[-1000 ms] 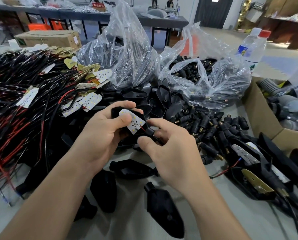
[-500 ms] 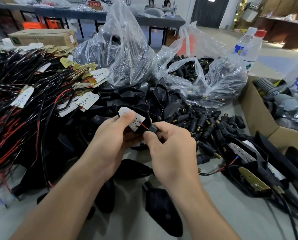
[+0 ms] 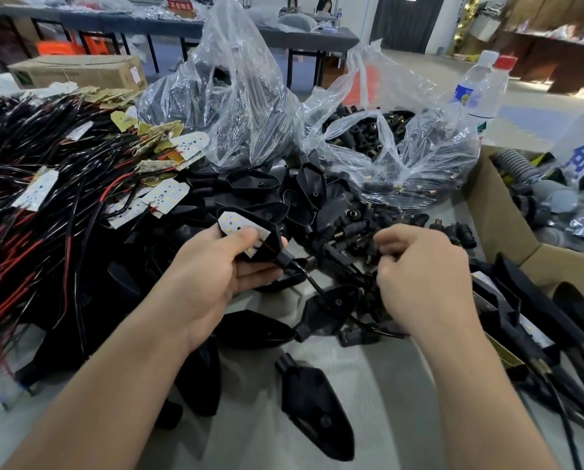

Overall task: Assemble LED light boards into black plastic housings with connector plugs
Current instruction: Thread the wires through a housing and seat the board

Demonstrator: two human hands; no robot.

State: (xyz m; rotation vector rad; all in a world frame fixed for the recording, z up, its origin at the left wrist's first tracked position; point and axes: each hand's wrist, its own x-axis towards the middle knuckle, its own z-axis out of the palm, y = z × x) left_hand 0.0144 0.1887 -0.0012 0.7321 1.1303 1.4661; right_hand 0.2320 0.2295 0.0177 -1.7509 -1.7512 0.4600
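My left hand [image 3: 212,266] grips a black plastic housing [image 3: 274,239] with a white LED board [image 3: 232,222] seated in it. The thumb presses on the board. A red wire crosses the board to the housing's neck, and a black cable [image 3: 304,272] trails out of it. My right hand [image 3: 426,276] hovers apart from the housing, to its right, over loose black connector plugs [image 3: 350,228]. Its fingers are curled downward, and what they hold, if anything, is hidden.
A heap of wired LED boards [image 3: 161,195] lies at the left. Two clear bags, one of housings [image 3: 246,106] and one of plugs [image 3: 395,154], stand behind. Empty housings [image 3: 314,412] lie in front. A cardboard box [image 3: 507,225], bottles [image 3: 480,93] and finished assemblies [image 3: 534,320] are at the right.
My right hand has let go of the housing's neck and moved right, over the loose plugs. My left hand still holds the housing, now tilted with its neck pointing lower right.
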